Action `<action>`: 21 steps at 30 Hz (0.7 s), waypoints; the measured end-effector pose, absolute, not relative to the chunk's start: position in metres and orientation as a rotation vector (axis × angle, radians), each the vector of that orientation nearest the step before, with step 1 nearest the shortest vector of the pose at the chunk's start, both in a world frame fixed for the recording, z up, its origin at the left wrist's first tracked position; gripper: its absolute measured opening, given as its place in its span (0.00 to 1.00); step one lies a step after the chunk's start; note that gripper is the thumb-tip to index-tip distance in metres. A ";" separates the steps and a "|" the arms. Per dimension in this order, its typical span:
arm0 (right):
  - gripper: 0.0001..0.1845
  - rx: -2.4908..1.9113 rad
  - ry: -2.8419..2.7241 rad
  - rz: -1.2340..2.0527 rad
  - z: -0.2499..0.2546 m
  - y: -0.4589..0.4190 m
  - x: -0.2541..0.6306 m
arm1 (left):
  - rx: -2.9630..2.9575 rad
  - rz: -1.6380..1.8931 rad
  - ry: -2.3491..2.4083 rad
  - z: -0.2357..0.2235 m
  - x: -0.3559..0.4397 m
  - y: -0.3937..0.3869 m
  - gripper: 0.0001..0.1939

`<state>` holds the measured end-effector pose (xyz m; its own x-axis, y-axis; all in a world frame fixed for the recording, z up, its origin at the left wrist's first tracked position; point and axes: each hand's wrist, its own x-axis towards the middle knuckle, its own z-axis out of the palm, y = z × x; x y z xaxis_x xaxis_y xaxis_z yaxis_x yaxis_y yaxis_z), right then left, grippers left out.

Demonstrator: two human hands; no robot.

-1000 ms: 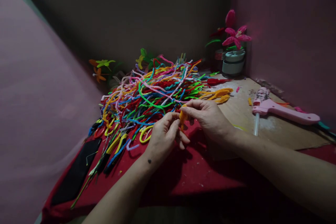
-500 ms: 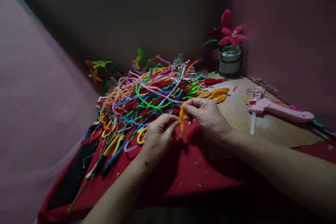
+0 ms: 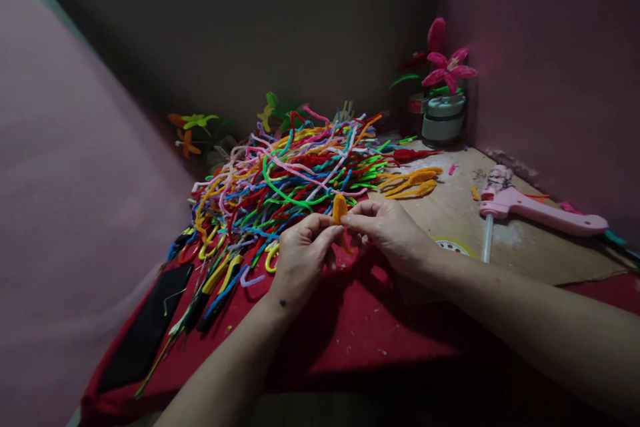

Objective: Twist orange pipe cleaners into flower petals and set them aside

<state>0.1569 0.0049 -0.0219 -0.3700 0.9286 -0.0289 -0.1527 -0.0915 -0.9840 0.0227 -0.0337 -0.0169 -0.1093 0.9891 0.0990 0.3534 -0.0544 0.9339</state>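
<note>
Between my two hands, above the front of the red cloth, is an orange pipe-cleaner petal (image 3: 339, 207), its rounded end pointing up and a thin tail hanging below the fingers. My left hand (image 3: 306, 250) pinches it low on its left side. From the right, the thumb and fingers of my right hand (image 3: 387, 227) close on it too. Behind them lies a large tangled heap of pipe cleaners (image 3: 295, 167) in many colours. Several similar orange petals (image 3: 413, 181) rest on the board to the right.
A pink glue gun (image 3: 543, 209) lies on the cardboard (image 3: 530, 260) at right, near a grey pot (image 3: 444, 121) with a pink flower. Pliers (image 3: 220, 277), scissors and a black flat object (image 3: 145, 333) lie at left on the red cloth (image 3: 370, 347).
The orange petal has turned so its broad rounded face shows upright, where it looked narrow and crumpled before. Both hands have closed in around its base. The view has shifted slightly.
</note>
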 end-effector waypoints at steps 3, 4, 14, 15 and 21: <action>0.06 -0.930 -1.326 1.612 -0.023 0.004 0.156 | 1.669 1.164 1.603 -0.021 0.021 -0.035 0.06; 0.05 -0.938 -1.323 1.614 -0.024 0.004 0.156 | 1.745 1.167 1.626 -0.022 0.021 -0.035 0.06; 0.04 -0.866 -1.245 1.777 -0.033 0.004 0.154 | 1.840 1.069 1.572 -0.022 0.022 -0.035 0.05; 0.03 -0.875 -1.264 1.772 -0.033 0.005 0.154 | 1.794 1.060 1.558 -0.020 0.022 -0.035 0.05; 0.02 -0.932 -1.451 1.589 -0.033 0.006 0.154 | 1.520 0.942 1.469 -0.016 0.021 -0.034 0.07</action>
